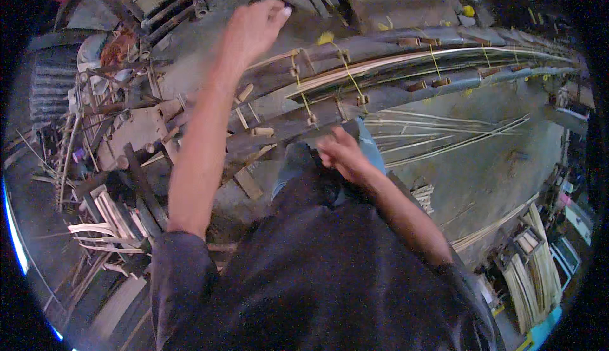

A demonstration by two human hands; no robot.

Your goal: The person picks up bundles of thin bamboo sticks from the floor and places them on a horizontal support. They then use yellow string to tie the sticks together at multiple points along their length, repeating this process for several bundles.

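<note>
left hand [254, 27] fingers curled, grip unclear; right hand [339, 154] fingers closed over long bamboo frame [393, 91]

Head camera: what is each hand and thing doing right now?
left hand: raised, fingers curled, holding nothing I can see.
right hand: low by the bamboo frame, blurred; grip unclear.
bamboo frame: long poles lying flat, tied with yellow cord.
thin bamboo strips: loose on the ground.

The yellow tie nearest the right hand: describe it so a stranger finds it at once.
Find the long dark bamboo frame arching across the floor. Just above the right hand, a thin yellow tie crosses its rails. It is the leftmost of the frame's yellow ties.
</note>
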